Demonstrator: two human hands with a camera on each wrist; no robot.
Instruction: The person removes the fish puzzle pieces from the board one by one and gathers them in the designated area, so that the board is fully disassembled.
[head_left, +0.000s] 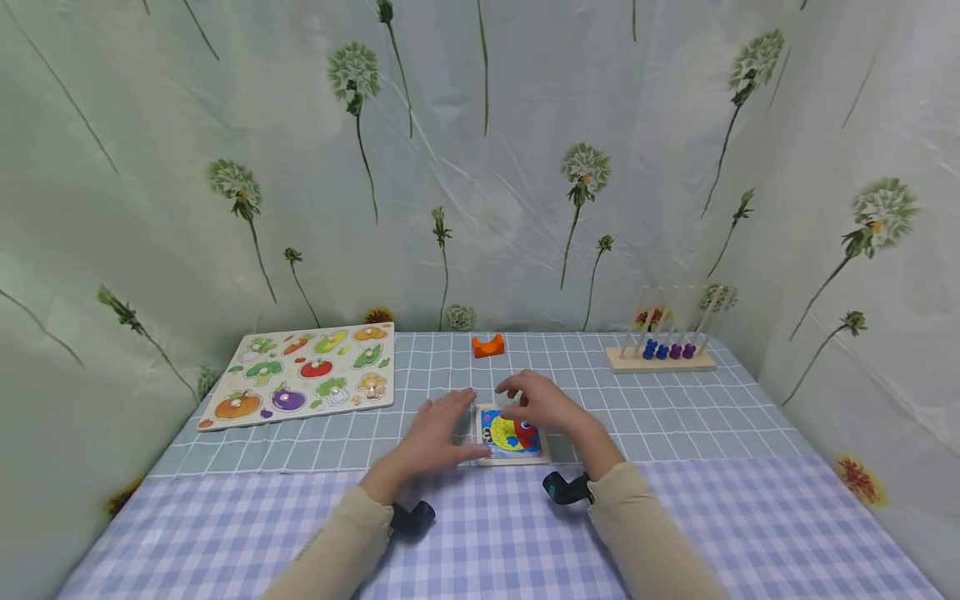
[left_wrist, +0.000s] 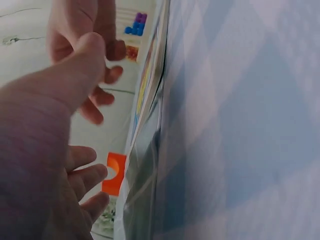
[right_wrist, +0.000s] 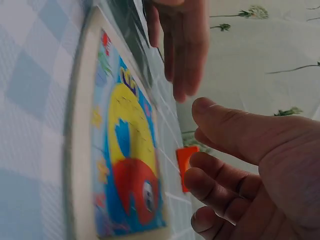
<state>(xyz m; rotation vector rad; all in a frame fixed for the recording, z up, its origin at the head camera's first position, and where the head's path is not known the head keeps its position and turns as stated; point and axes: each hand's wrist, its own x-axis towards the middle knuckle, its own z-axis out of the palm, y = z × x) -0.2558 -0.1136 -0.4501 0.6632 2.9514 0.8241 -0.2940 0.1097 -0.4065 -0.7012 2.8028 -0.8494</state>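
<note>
A small square puzzle board point(head_left: 510, 433) with a pale wooden frame lies flat on the table between my hands. In the right wrist view the fish puzzle point(right_wrist: 131, 125) shows a yellow body, a red head and a blue background. My left hand point(head_left: 438, 437) is at the board's left side, fingers stretched out and thumb near the lower left edge. Over the board's upper right part hovers my right hand point(head_left: 543, 404), its fingers loosely bent, with nothing between them. Both hands appear above the board in the wrist views.
At the back left lies a vegetable puzzle board point(head_left: 303, 375). An orange block with a curved notch point(head_left: 488, 346) stands behind the hands. A wooden peg stand point(head_left: 660, 360) with blue and purple pieces is at the back right. A checked cloth point(head_left: 495, 542) covers the front.
</note>
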